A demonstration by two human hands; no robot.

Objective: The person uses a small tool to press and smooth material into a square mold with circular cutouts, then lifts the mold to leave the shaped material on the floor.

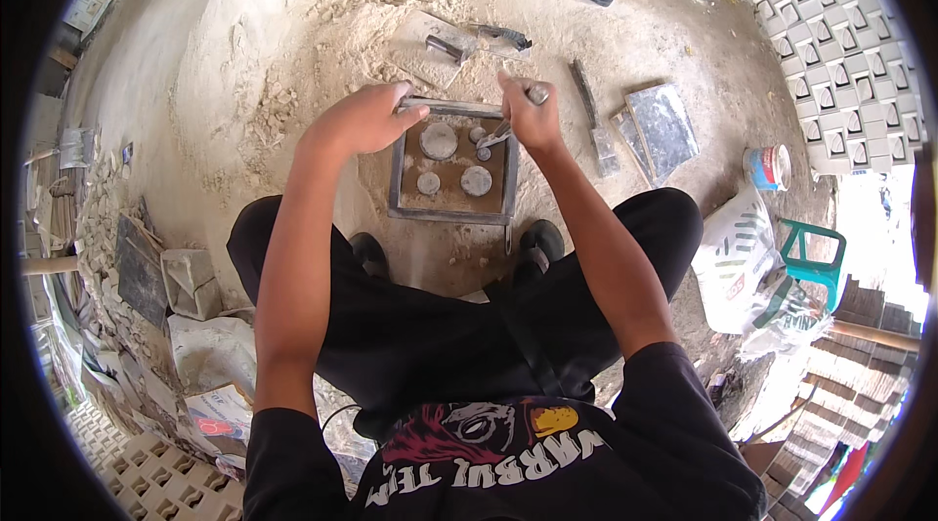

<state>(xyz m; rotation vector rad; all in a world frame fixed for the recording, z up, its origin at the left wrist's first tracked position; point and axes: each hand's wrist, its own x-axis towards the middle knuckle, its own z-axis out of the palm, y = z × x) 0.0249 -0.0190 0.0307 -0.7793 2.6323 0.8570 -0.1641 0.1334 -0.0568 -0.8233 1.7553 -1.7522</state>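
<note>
Left hand (366,119) is clamping the square mould frame (451,167) steady on the floor while right hand (528,116), fist closed, is gripping a small metal tool (500,133) inside it.

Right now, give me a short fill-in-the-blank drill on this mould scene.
1. The left hand grips the far edge of the square metal ____.
2. The right hand holds a small metal tool over the mould's far ____ corner.
3. The round discs inside the mould number ____.
Missing: mould; right; four
</note>
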